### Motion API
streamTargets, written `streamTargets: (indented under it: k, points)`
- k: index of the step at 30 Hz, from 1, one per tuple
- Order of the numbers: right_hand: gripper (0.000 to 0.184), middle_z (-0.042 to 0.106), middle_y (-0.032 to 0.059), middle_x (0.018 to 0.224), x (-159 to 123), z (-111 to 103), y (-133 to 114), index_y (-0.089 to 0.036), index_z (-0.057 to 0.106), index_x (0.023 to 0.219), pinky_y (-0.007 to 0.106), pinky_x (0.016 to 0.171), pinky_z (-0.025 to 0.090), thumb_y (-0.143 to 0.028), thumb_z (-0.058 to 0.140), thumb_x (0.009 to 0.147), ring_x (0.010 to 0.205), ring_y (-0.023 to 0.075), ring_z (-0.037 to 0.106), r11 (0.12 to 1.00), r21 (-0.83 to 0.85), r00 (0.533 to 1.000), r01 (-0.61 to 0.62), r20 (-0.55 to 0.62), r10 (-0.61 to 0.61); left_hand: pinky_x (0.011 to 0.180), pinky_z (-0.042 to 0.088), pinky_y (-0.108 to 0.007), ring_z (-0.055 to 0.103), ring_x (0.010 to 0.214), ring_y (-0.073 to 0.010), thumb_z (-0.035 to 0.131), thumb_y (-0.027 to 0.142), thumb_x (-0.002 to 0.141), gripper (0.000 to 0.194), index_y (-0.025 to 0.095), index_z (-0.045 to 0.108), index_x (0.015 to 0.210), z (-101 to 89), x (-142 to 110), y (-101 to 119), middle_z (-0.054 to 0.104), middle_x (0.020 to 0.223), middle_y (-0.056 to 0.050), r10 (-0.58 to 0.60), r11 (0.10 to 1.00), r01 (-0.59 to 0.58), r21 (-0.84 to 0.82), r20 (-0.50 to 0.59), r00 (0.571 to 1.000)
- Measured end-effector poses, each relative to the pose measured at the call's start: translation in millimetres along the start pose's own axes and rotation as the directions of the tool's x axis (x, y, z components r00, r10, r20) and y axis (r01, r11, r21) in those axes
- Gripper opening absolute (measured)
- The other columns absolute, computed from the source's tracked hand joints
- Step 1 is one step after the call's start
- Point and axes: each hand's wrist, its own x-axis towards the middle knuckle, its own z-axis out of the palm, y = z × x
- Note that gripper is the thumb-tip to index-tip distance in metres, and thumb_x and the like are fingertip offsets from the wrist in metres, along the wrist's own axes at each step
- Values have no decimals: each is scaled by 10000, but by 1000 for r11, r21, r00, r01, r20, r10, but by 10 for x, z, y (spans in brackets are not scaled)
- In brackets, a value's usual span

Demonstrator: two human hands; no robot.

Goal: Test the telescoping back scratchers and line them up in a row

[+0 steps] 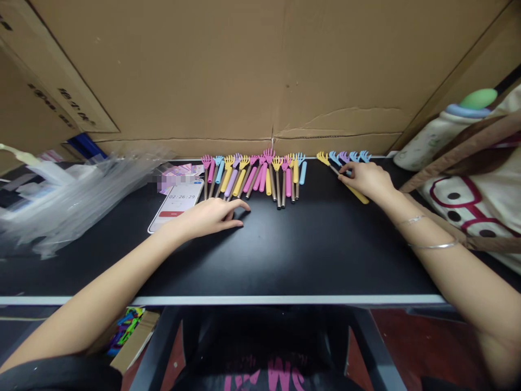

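Note:
My right hand (368,179) has its thumb and fingers closed around the metal shaft of a yellow back scratcher (359,195) lying slantwise on the black table. Its yellow claw points to the back left, its yellow grip to the front right. Beyond that hand, blue back scratchers (354,156) and a purple one (344,157) lie side by side, partly hidden. At centre is a row of claw heads on metal rods (279,190), with coloured grip tubes (288,182) among them. My left hand (217,214) rests on the table before this row, fingers apart and holding nothing.
A phone (183,198) showing a timer lies by my left wrist, with pink cards behind it. Clear plastic bags (81,201) cover the left side. A bottle (431,138) and a cloth bag (488,195) stand right. Cardboard (244,70) walls the back. A box (138,339) sits below.

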Motion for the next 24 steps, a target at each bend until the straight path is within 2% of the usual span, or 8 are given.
streamTargets:
  k: [7, 24]
  points:
    - [372, 691, 97, 943, -21, -38, -19, -267, 665, 1134, 346, 649, 425, -467, 527, 852, 819, 276, 607, 999, -45, 999, -24, 32, 26, 596, 348, -227, 575, 637, -151, 528, 352, 936, 349, 229, 537, 1263, 1, 0, -2, 626, 730, 19, -4, 1000, 5, 18, -3, 1000]
    - [367, 698, 115, 930, -61, -19, -30, -258, 665, 1115, 348, 621, 411, -465, 498, 862, 806, 299, 627, 997, -73, 1000, 3, -15, -4, 582, 340, -239, 583, 656, -159, 458, 400, 952, 357, 245, 517, 1268, 2, -10, 4, 623, 743, 7, 13, 997, -12, 77, -5, 1000]
